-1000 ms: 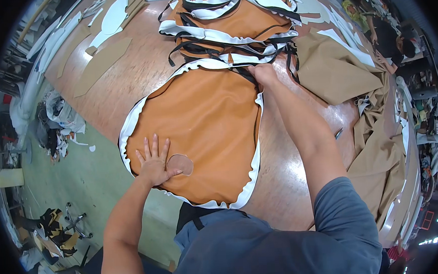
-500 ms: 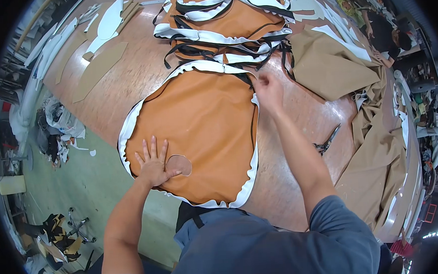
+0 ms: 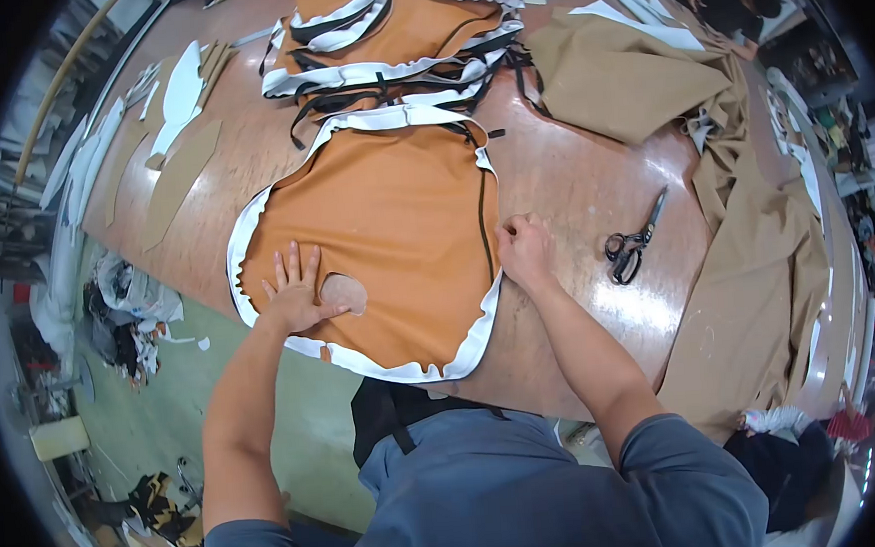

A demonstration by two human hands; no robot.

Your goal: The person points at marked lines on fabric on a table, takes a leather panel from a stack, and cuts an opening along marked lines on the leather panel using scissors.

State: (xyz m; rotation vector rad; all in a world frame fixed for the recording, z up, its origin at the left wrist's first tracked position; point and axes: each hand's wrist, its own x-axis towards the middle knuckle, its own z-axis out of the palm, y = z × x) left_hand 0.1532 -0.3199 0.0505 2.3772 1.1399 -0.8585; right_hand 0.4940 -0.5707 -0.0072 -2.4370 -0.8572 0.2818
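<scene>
An orange panel (image 3: 384, 217) with a ruffled white edge and a round hole lies flat on the wooden table (image 3: 592, 184). My left hand (image 3: 294, 294) rests on the panel with fingers spread, its thumb at the hole (image 3: 344, 294). At the panel's right edge, my right hand (image 3: 526, 251) is closed, fingers curled at the white border; whatever is between them is hidden. A dark strip (image 3: 484, 210) runs down the panel's right side. Beyond the panel is a pile of similar orange pieces (image 3: 393, 41) with white and black edging.
Black-handled scissors (image 3: 636, 241) lie right of my right hand. Brown material (image 3: 758, 274) covers the table's right side. Tan and white cut pieces (image 3: 183, 174) are at the left. Another person (image 3: 726, 0) is at the far right, and a bag of scraps (image 3: 133, 292) sits beyond the left edge.
My right hand has come down from the panel's upper right corner along its right edge. The scissors are now fully uncovered. My left hand stays spread on the panel, and the view has shifted.
</scene>
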